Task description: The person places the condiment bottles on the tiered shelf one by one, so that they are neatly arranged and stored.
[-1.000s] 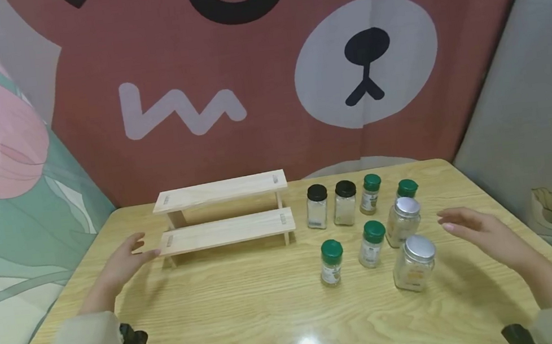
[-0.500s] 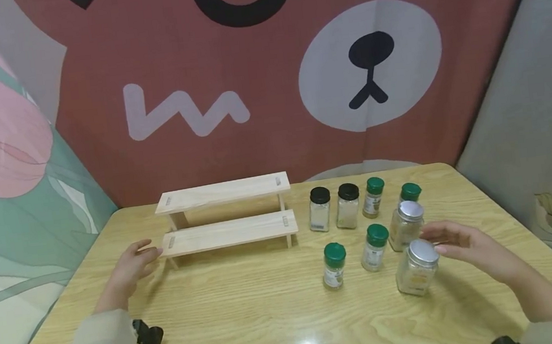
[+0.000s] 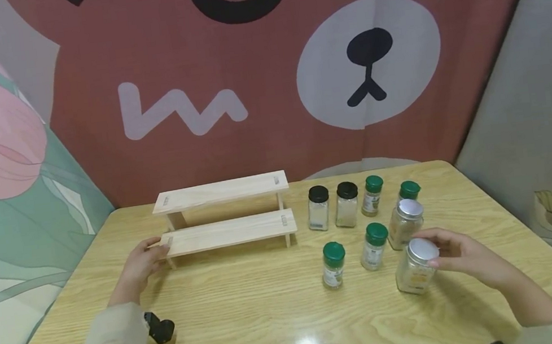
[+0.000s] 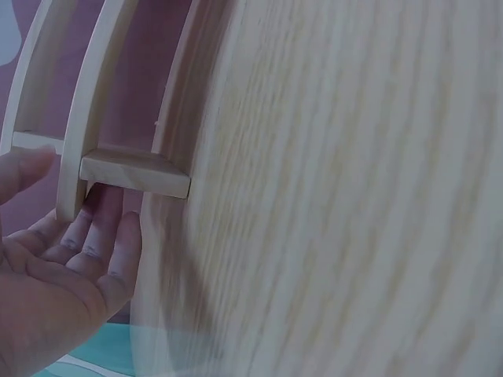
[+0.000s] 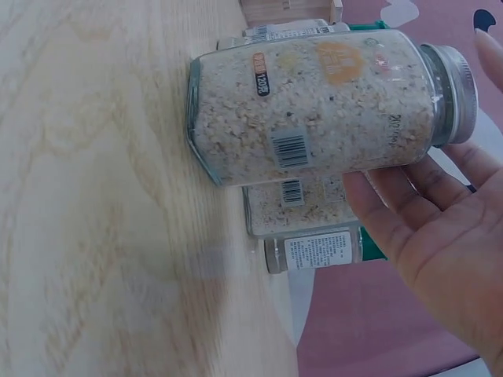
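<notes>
Silver-lidded glass jar of pale flakes (image 3: 416, 267) stands at the 4 o'clock side of the wooden desk (image 3: 252, 322), nearest of the eight spice jars. The right hand (image 3: 461, 256) has its fingers (image 5: 393, 208) curled about the jar's neck and shoulder, thumb over the lid rim, though the grasp looks light and the jar rests on the desk. At 9 o'clock the left hand (image 3: 140, 264) lies released, straight fingers (image 4: 98, 236) touching the end of the lower step of the pale two-tier wooden rack (image 3: 224, 214).

I judge this the pick-up step: the grasp is just closing. The next move calls for a firmer squeeze and a straight lift clear of the second silver-lidded jar (image 3: 404, 222) just behind it at 12 o'clock.

The jar's label shows a barcode (image 5: 289, 149) and an orange patch with writing too blurred to read; no brand can be made out.
</notes>
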Motion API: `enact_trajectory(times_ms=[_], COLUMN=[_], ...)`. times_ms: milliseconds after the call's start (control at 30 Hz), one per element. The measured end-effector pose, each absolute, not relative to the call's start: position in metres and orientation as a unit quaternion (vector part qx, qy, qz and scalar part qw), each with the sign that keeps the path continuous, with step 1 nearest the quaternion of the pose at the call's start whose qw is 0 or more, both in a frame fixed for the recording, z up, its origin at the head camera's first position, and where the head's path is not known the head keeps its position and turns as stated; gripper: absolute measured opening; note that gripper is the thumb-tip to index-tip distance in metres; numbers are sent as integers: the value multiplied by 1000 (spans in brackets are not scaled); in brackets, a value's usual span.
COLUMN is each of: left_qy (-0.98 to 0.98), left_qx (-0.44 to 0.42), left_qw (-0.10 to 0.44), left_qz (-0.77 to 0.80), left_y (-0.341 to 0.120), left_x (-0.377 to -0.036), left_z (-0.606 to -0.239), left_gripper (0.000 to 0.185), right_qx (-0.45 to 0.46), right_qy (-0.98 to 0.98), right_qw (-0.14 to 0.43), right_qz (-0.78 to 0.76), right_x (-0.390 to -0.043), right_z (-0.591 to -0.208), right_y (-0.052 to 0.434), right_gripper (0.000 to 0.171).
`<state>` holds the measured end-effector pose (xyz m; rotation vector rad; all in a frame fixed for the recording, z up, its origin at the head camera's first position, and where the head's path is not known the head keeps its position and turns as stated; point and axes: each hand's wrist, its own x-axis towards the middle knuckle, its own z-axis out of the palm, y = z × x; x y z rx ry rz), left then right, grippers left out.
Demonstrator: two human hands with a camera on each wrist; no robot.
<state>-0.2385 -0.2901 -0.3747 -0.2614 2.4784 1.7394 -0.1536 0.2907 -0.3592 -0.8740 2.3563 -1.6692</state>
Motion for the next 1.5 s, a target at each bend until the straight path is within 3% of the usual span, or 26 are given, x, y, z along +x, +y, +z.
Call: enact_trajectory(times_ms=[833, 1500], left_qy=[791, 790], left_qx=[-100, -105], left_qw=[55, 66], left_qz=[601, 600], left_y=[-292, -296], left_x=[-243, -246], left_z=[-370, -370], left_gripper=[51, 50], right_qx=[-249, -181], right_qy=[797, 860], right_qw=[30, -55], right_qz=[-549, -475], right_x=[-153, -146], right_z=[-369, -370], right_y=[286, 288], right_gripper=[43, 45])
